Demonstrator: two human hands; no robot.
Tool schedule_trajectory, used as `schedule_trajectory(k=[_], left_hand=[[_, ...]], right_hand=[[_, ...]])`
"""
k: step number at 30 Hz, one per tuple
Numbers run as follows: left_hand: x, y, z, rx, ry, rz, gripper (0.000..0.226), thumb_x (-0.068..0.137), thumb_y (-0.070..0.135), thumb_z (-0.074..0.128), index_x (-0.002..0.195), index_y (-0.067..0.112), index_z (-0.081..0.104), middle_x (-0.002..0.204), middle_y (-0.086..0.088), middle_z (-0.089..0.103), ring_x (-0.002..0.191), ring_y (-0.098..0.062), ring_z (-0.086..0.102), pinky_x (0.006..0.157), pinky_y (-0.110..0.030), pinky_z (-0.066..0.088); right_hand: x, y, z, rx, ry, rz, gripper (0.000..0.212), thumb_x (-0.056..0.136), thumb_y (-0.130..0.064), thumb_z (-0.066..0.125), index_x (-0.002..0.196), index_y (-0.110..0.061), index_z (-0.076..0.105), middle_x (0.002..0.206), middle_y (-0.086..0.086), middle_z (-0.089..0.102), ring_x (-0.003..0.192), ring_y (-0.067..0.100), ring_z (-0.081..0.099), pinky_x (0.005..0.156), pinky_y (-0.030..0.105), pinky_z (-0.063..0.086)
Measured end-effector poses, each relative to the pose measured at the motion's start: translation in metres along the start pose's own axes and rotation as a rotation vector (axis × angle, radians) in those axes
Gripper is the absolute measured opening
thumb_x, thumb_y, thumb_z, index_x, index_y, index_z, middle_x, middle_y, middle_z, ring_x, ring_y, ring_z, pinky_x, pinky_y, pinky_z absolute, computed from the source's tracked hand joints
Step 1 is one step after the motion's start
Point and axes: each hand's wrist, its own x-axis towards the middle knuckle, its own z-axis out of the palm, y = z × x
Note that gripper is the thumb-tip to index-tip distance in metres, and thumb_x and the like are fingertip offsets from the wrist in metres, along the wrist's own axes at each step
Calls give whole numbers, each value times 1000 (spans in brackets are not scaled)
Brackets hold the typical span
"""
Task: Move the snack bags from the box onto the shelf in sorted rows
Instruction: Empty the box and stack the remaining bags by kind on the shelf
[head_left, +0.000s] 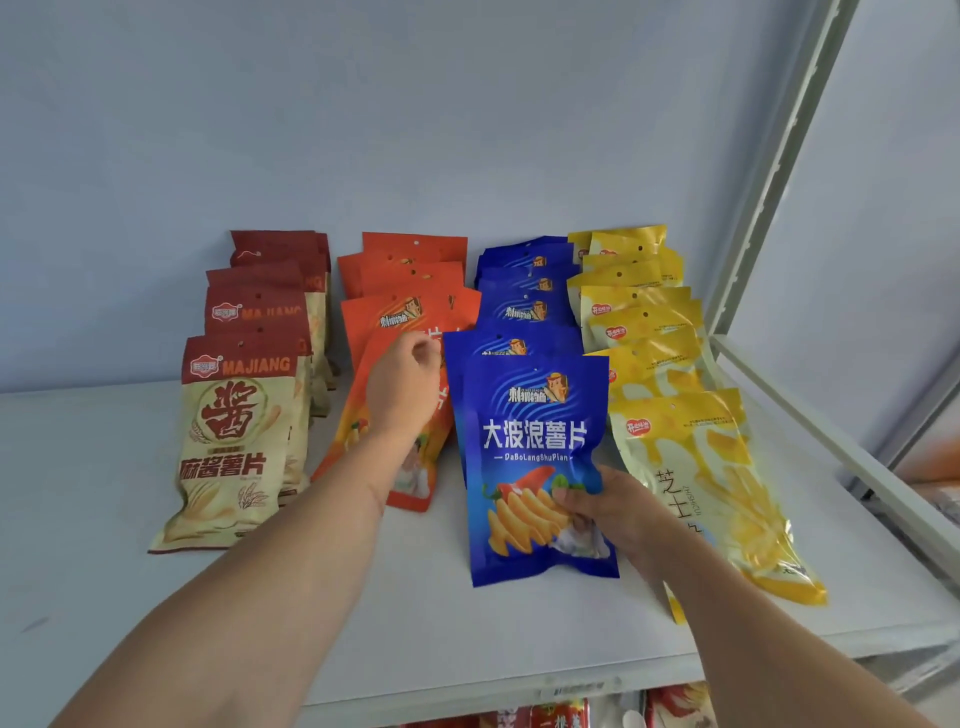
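Note:
Snack bags stand in rows on the white shelf (93, 519), sorted by colour: dark-red and cream bags (234, 441) at the left, then orange bags (410, 275), blue bags (530, 291) and yellow bags (644, 312). My right hand (602, 506) grips the lower right part of the front blue bag (530, 447), which stands at the head of the blue row. My left hand (402, 384) is in front of the leaning front orange bag (415, 467), fingers curled at its top edge; the grip itself is hidden. The box is out of view.
A pale wall rises behind the rows. A grey-white upright post (769, 171) and side rail (831, 431) bound the shelf at the right. Bare shelf surface lies left of the dark-red row and along the front edge. More red packets (561, 714) show on the level below.

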Motion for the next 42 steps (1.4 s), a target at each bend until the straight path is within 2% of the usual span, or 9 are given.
schedule_trajectory(k=[6,12,15,22,25,28,31,36,42], left_hand=[[-44,-20,-1,50,-14,312,18,101,26,56,108,14,68,99,1,72,88,-17,68,69,-36,56],[-71,-41,3,184,-79,586,12,95,20,63,96,10,68,86,-1,72,76,-20,67,57,-25,45],[-83,-46,11,226,-149,657,21,95,27,58,96,9,69,89,-4,73,78,-23,70,58,-31,55],[-105,-47,1,309,-226,618,17,96,27,60,95,12,68,87,-4,74,80,-26,69,81,-48,56],[-114,-42,-10,412,-226,668,13,93,21,64,86,12,69,75,-2,70,71,-29,65,77,-49,54],[-127,-37,-24,549,-319,660,16,96,21,60,86,12,69,81,-2,69,84,-31,66,80,-48,53],[-149,-36,-43,647,-416,567,26,102,25,45,100,11,68,100,-6,69,95,-31,64,75,-43,51],[-215,-32,-96,892,-433,471,36,106,29,33,127,16,59,125,-3,63,110,-25,59,86,-39,47],[-347,-41,-175,1000,-449,290,31,106,26,35,118,16,62,116,-3,65,105,-25,63,81,-39,48]], right_hand=[[25,-2,10,-94,55,27,38,83,-35,79,116,-20,66,108,-1,75,102,20,70,98,48,54],[38,-3,17,-190,156,18,45,85,-36,77,123,-17,63,113,2,72,104,23,68,99,49,53],[40,-5,21,-239,201,-1,44,86,-36,76,122,-15,63,112,4,72,103,26,68,98,49,53],[32,-15,30,-396,370,-15,54,87,-37,75,130,-14,53,121,2,66,106,23,62,85,36,50],[22,-16,35,-364,467,-21,66,86,-37,77,137,-14,43,129,5,60,117,26,60,81,35,48],[8,-14,45,-484,520,-99,70,89,-35,73,143,-14,34,139,11,51,127,30,52,94,44,51],[-18,-10,56,-813,534,-212,67,97,-35,57,151,-12,25,154,12,34,142,31,34,110,47,37],[-73,6,71,-1307,375,-508,38,102,-29,44,134,-10,50,141,10,49,135,32,40,107,46,35],[-159,44,123,-1475,96,-751,28,102,-20,39,121,-13,59,122,7,61,116,29,54,96,39,41]])
